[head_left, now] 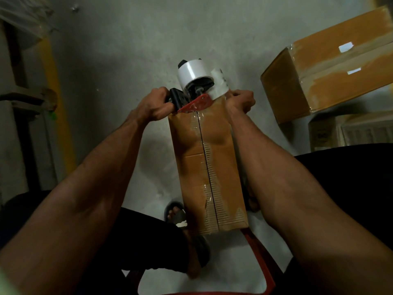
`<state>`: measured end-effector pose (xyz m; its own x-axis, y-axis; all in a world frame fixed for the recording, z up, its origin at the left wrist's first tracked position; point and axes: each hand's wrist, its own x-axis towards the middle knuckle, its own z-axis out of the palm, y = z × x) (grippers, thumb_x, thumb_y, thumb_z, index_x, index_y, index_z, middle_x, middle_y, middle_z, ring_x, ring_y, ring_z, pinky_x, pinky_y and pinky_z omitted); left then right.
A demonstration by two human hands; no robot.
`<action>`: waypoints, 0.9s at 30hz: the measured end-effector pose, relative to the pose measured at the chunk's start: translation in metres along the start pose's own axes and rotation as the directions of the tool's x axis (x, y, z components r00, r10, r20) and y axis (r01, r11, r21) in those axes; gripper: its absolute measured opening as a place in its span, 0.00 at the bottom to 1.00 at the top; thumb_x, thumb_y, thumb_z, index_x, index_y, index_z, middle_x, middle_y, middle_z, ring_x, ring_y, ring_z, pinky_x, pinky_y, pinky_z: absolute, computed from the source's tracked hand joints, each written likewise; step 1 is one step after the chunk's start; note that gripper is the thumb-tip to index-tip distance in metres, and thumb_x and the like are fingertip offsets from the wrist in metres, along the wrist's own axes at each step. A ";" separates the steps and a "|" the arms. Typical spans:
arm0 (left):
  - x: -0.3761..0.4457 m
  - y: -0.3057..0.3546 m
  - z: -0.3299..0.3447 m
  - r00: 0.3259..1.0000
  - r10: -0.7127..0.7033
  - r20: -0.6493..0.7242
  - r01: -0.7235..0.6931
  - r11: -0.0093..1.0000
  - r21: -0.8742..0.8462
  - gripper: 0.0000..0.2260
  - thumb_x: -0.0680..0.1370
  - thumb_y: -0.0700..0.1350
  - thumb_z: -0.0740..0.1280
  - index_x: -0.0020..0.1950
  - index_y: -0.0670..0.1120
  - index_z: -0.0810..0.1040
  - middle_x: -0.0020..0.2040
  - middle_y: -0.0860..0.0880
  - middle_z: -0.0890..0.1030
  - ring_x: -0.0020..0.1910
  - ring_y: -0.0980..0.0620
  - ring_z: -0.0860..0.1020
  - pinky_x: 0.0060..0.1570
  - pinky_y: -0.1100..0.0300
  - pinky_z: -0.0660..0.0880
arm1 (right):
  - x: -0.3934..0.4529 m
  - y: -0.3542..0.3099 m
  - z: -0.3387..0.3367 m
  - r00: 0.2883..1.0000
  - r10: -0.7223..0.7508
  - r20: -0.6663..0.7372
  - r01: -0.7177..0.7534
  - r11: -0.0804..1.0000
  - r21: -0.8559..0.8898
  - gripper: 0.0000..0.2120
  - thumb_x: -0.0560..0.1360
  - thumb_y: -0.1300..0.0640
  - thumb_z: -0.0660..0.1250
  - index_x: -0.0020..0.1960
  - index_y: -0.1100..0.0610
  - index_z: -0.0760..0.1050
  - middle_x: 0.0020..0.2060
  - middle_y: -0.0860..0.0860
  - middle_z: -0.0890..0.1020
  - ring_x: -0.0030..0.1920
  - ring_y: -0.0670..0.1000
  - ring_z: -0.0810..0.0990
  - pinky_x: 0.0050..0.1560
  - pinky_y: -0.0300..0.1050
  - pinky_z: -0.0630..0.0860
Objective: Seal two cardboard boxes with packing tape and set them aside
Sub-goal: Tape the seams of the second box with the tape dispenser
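Forearms flank narrow box point(209, 167), long axis running away from body. At its far end, left hand point(156, 105) fingers clamped on tape dispenser point(192, 86); right hand point(241, 101) fingers curled over box's far edge.

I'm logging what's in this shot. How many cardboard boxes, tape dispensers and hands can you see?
Cardboard boxes: 2, the narrow box being taped and the large box at the upper right
Tape dispensers: 1, the tape dispenser
Hands: 2, the left hand and the right hand
Total: 5
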<state>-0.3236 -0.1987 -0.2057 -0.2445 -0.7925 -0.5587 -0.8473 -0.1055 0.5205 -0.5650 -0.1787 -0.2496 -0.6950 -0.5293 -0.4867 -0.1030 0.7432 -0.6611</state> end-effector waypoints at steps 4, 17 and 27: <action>0.006 0.005 -0.001 0.999 0.031 0.014 -0.032 0.998 0.051 0.23 0.65 0.60 0.61 0.44 0.43 0.79 0.40 0.43 0.82 0.41 0.41 0.81 0.45 0.41 0.82 | 0.005 0.003 0.003 0.998 0.062 0.012 -0.063 0.998 0.025 0.13 0.76 0.68 0.68 0.35 0.59 0.71 0.26 0.44 0.66 0.29 0.41 0.67 0.36 0.42 0.68; 0.018 0.003 -0.005 0.993 0.100 0.062 -0.108 0.982 0.152 0.21 0.64 0.61 0.58 0.42 0.44 0.72 0.34 0.48 0.74 0.36 0.43 0.76 0.37 0.50 0.76 | 0.016 0.009 0.001 0.867 0.397 0.301 -0.475 0.841 0.261 0.10 0.70 0.64 0.77 0.42 0.61 0.75 0.43 0.57 0.84 0.44 0.55 0.85 0.46 0.51 0.85; 0.022 0.002 -0.008 0.992 0.082 0.091 -0.096 0.981 0.168 0.26 0.65 0.61 0.60 0.51 0.42 0.76 0.44 0.44 0.81 0.43 0.44 0.80 0.44 0.46 0.81 | -0.008 0.030 0.016 0.988 0.147 -0.042 -0.135 0.968 0.210 0.09 0.80 0.56 0.68 0.47 0.60 0.84 0.41 0.51 0.84 0.46 0.49 0.83 0.50 0.43 0.78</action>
<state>-0.3273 -0.2209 -0.2119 -0.3551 -0.7402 -0.5710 -0.8869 0.0737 0.4561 -0.5510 -0.1585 -0.2747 -0.7316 -0.3970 -0.5543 0.1436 0.7050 -0.6945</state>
